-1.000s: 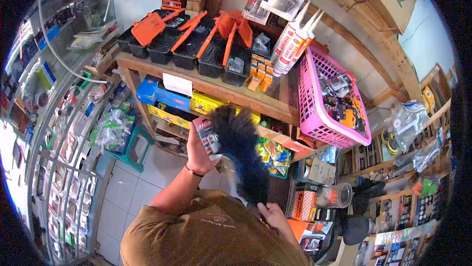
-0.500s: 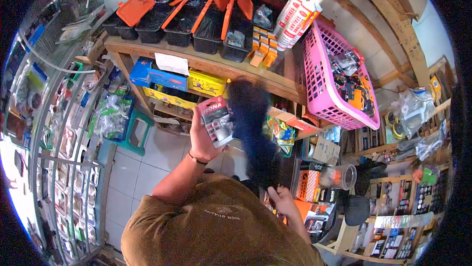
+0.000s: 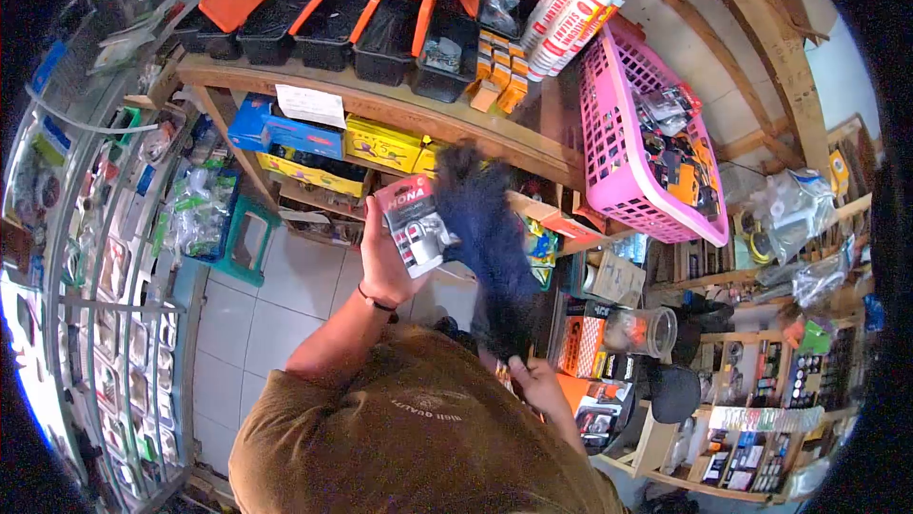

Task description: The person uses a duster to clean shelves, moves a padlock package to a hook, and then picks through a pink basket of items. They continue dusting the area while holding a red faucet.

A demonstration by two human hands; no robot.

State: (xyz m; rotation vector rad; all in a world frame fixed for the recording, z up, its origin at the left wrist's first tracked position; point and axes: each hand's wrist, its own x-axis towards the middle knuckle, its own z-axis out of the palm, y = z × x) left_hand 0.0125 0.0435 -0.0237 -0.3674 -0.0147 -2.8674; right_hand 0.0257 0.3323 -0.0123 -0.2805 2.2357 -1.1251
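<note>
My left hand (image 3: 381, 262) holds up a carded padlock pack (image 3: 415, 224) with a red header, at chest height in front of the wooden shelf (image 3: 399, 115). My right hand (image 3: 534, 383) grips the handle end of a dark blue feather duster (image 3: 486, 238), whose fluffy head lies against the right side of the pack and is blurred. Both hands are above my brown shirt.
A pink basket (image 3: 618, 143) of packed hardware leans on the shelf at right. Black bins with orange lids (image 3: 342, 19) and sealant tubes (image 3: 571, 10) sit above. Blue and yellow boxes (image 3: 323, 138) fill the lower shelf. A glass display case (image 3: 105, 229) runs along the left, a green stool (image 3: 245, 243) beside it.
The duster head has swept across the padlock pack, from over it to its right side. My left hand has turned the pack's front into view; the view has tilted slightly downward.
</note>
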